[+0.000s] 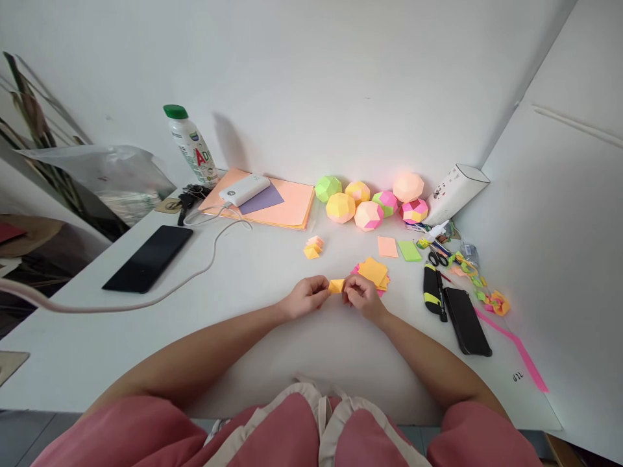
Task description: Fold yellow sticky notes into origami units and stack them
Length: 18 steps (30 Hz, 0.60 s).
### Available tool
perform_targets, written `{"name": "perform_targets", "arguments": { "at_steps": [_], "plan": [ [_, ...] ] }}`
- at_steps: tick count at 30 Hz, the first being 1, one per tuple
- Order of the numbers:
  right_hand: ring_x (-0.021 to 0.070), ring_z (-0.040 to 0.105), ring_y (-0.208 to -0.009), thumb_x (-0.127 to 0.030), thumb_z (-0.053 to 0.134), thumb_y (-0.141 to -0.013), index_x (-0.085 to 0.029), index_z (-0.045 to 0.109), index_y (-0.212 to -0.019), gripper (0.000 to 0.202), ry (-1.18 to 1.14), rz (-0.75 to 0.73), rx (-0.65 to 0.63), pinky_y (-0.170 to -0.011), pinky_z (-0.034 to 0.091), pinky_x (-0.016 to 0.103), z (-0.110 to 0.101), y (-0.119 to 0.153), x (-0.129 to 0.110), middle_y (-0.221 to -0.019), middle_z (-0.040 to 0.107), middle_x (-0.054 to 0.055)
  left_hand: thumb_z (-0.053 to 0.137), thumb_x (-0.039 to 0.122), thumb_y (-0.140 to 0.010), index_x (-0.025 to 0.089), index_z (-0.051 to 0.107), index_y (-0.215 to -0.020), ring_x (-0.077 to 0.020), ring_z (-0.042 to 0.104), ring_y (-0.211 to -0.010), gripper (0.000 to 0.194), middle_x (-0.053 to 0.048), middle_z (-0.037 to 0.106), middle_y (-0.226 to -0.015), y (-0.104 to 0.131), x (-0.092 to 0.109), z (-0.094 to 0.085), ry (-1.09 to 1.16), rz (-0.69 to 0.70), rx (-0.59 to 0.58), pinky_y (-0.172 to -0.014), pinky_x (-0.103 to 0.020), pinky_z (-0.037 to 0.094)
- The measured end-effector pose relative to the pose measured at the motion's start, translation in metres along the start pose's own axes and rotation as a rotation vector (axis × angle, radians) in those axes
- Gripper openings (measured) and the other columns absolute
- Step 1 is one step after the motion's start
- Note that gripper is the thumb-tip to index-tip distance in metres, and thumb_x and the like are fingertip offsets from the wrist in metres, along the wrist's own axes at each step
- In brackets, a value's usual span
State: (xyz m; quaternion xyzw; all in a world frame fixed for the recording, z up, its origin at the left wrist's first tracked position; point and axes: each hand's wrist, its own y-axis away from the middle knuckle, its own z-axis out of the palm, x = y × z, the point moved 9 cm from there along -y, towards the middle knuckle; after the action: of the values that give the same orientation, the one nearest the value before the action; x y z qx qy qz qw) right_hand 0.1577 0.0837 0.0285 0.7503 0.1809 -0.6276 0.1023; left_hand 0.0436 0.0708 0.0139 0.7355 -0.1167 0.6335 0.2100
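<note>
Across a smooth white tabletop, left hand and right hand pinch opposite ends of a small folded orange paper piece, crosswise between them

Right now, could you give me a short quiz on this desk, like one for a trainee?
1. What is held between the left grip and the right grip?
2. True or false: the bottle has a red cap.
3. Which lies on the peach paper: a) scissors, b) white power bank, c) glue?

Key: 1. A small piece of folded yellow-orange paper. 2. False; it is green. 3. b.
</note>
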Motion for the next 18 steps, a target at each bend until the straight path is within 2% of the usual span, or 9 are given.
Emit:
{"name": "perform_targets", "arguments": {
  "at_steps": [2, 6, 9, 11, 18],
  "plan": [
    [0.0089, 0.052, -0.057, -0.020, 0.047, -0.077, -0.019, 0.047, -0.078, 0.001, -0.026, -0.038, 0.039, -0.047, 0.044, 0.023, -0.003, 0.001, -0.002, -0.086, 0.053, 0.002, 0.045, 0.030, -0.076, 0.018, 0.040, -0.067, -0.0084, 0.037, -0.049, 0.016, 0.005, 0.046, -0.052, 0.000, 0.000, 0.000, 0.031, 0.014, -0.014, -0.049, -0.021, 0.030],
    [0.0096, 0.054, -0.068, -0.019, 0.052, -0.079, -0.024, 0.049, -0.106, 0.028, 0.155, -0.274, 0.090, -0.052, 0.047, 0.024, -0.004, 0.005, -0.019, -0.108, 0.048, 0.007, 0.043, 0.033, -0.079, 0.018, 0.040, -0.065, -0.0090, 0.039, -0.050, 0.020, 0.004, 0.048, -0.054, 0.001, -0.001, -0.001, 0.015, 0.040, -0.029, -0.051, -0.022, 0.032],
    [0.0132, 0.056, -0.074, -0.020, 0.051, -0.082, -0.024, 0.058, -0.102, 0.021, 0.297, -0.444, 0.052, -0.054, 0.050, 0.026, 0.003, 0.009, -0.031, -0.099, 0.053, 0.008, 0.042, 0.040, -0.082, 0.018, 0.040, -0.065, -0.0086, 0.038, -0.049, 0.028, 0.004, 0.047, -0.054, 0.000, -0.001, 0.000, 0.000, 0.052, -0.028, -0.050, -0.022, 0.031],
    [0.0152, 0.057, -0.077, -0.020, 0.050, -0.084, -0.023, 0.062, -0.097, 0.018, 0.338, -0.503, 0.056, -0.054, 0.051, 0.027, 0.004, 0.011, -0.034, -0.090, 0.057, 0.007, 0.042, 0.046, -0.083, 0.018, 0.041, -0.065, -0.0081, 0.037, -0.048, 0.033, 0.004, 0.047, -0.053, 0.000, 0.001, 0.000, -0.014, 0.057, -0.023, -0.048, -0.021, 0.030],
    [0.0138, 0.058, -0.065, -0.021, 0.052, -0.085, -0.021, 0.066, -0.090, 0.015, 0.347, -0.478, 0.129, -0.054, 0.050, 0.027, -0.002, 0.010, -0.034, -0.077, 0.063, 0.005, 0.040, 0.054, -0.083, 0.018, 0.040, -0.060, -0.0082, 0.036, -0.045, 0.043, 0.004, 0.046, -0.048, -0.001, -0.001, -0.006, -0.002, 0.040, 0.073, -0.047, -0.022, 0.031]
  ]
}}
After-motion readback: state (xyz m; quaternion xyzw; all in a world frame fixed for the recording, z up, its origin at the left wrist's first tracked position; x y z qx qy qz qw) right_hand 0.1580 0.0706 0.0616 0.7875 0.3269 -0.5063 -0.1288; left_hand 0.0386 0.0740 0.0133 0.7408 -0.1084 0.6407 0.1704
